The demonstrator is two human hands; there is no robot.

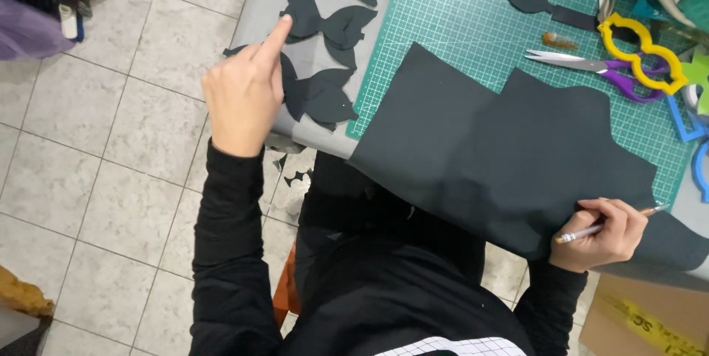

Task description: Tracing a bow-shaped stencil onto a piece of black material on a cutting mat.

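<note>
Head view, looking down: grey worktop (258,9) under a green cutting mat (473,31). Across mat and worktop edge, large black sheet (502,156), near corner overhanging toward the lap. At the worktop's left end, black bow-shaped cutouts (325,97) scattered, some overlapping. Left hand (244,94) raised over those cutouts, loosely curled, index finger extended, tip touching one cutout (314,16); holding nothing. Right hand (602,234) at the sheet's near right edge, closed around a pencil (613,223). Farther back on the mat, yellow bow-shaped template (642,49), with purple-handled scissors (591,68) just beside it.
</note>
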